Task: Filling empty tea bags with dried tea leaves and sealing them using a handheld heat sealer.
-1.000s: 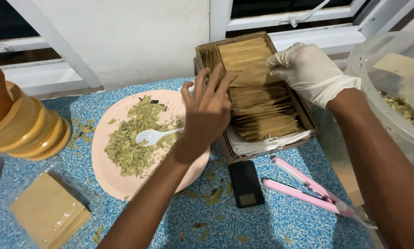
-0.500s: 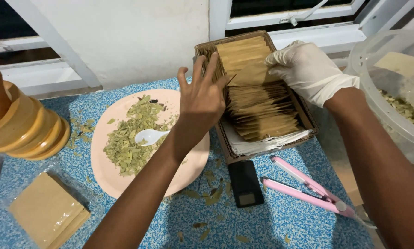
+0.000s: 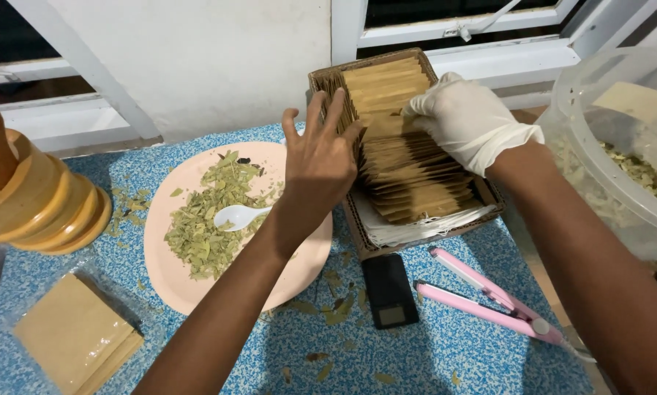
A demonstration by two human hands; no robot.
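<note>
Left hand (image 3: pixel 321 164) spread open against brown packets (image 3: pixel 409 157) in cardboard box (image 3: pixel 365 241); gloved right hand (image 3: pixel 467 121) pinched one packet.

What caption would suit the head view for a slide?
Bare left hand and gloved right hand sort brown packets in a cardboard box, beside a pink plate of dried leaves.

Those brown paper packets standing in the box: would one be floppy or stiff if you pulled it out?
Probably light and bendy: the packets look thin and flat, and lean in the cardboard box. Likely easy to crease, since the left hand fans them apart.
</note>
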